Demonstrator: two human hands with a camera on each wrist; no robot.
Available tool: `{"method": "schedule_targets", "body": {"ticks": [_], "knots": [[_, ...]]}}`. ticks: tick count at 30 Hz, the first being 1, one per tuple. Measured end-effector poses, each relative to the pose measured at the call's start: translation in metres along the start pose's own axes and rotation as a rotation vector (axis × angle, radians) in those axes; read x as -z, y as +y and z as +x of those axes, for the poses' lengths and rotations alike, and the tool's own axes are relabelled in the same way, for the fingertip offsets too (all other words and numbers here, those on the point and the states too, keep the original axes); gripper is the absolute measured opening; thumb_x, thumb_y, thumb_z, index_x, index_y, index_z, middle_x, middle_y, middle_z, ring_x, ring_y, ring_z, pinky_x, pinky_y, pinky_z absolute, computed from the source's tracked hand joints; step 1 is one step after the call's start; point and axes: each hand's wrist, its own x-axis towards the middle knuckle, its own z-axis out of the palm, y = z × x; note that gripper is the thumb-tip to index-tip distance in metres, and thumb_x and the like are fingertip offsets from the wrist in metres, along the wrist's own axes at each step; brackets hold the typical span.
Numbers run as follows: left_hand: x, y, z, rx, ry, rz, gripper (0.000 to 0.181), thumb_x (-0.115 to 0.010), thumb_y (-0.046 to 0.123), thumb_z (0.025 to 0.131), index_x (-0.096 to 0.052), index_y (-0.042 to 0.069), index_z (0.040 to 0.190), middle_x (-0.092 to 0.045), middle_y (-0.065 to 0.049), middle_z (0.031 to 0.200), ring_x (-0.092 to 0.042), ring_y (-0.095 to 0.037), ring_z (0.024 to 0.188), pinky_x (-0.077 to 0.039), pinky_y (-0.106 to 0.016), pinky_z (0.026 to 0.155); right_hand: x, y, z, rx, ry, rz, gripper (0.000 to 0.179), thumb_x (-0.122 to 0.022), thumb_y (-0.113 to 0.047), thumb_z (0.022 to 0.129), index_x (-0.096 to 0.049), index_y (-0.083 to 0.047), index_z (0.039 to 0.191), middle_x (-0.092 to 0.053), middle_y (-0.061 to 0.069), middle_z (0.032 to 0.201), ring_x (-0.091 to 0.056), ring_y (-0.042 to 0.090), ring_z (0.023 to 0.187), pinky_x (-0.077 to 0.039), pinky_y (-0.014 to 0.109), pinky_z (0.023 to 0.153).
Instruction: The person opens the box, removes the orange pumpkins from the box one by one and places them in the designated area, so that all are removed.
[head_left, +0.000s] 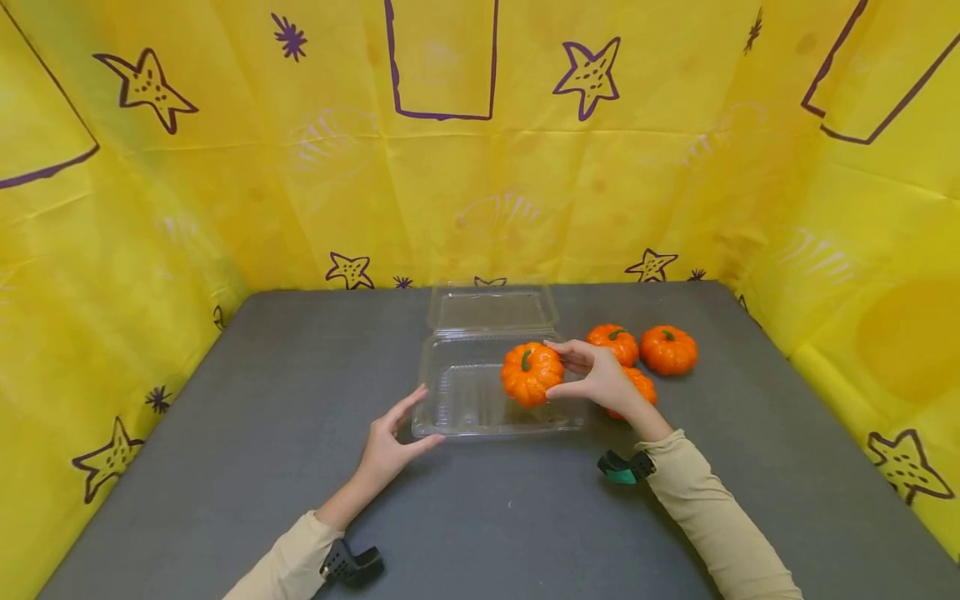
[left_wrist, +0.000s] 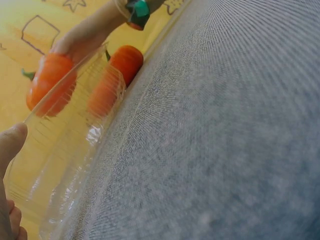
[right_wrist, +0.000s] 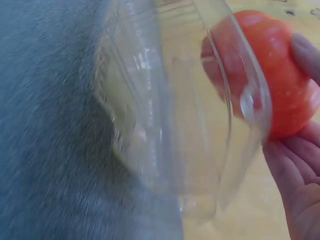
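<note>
My right hand [head_left: 596, 377] holds a small orange pumpkin [head_left: 532, 373] with a green stem, gripped between thumb and fingers over the right part of a clear plastic clamshell box [head_left: 465, 392]. In the right wrist view the held pumpkin [right_wrist: 285, 75] shows partly through the box wall. The box's hinged lid [head_left: 491, 308] lies folded back, away from me. At the near left corner of the box, my left hand [head_left: 386, 450] spreads thumb and fingers, fingertips right at the rim. The left wrist view has its thumb [left_wrist: 12, 142] beside the clear rim.
Right of the box sit three more pumpkins: one at the far right [head_left: 669, 350], one behind my right hand [head_left: 613, 343], and one partly hidden by that hand [head_left: 636, 390]. All stand on a grey table [head_left: 495, 525]. Yellow patterned cloth [head_left: 480, 192] surrounds the table's back and sides.
</note>
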Motion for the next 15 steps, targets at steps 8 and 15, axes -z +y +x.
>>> {"method": "schedule_targets", "body": {"ticks": [8, 15], "knots": [[0.001, 0.001, -0.001, -0.003, 0.012, 0.007, 0.061, -0.077, -0.009, 0.061, -0.052, -0.011, 0.116, -0.048, -0.027, 0.121, -0.044, -0.04, 0.111, -0.034, -0.017, 0.091, 0.017, 0.001, -0.02, -0.029, 0.074, 0.031, 0.054, -0.077, 0.003, 0.064, -0.053, 0.013, 0.112, -0.052, 0.025, 0.117, -0.057, 0.011, 0.098, -0.045, 0.027, 0.081], [0.001, 0.002, 0.0, -0.025, 0.019, 0.025, 0.06, -0.078, -0.009, 0.059, -0.052, -0.016, 0.113, -0.05, -0.03, 0.117, -0.047, -0.041, 0.108, -0.037, -0.022, 0.09, 0.035, 0.0, -0.035, -0.11, 0.129, 0.027, 0.058, -0.075, 0.001, 0.068, -0.051, 0.007, 0.121, -0.054, 0.015, 0.12, -0.055, 0.009, 0.1, -0.045, 0.027, 0.081]]}}
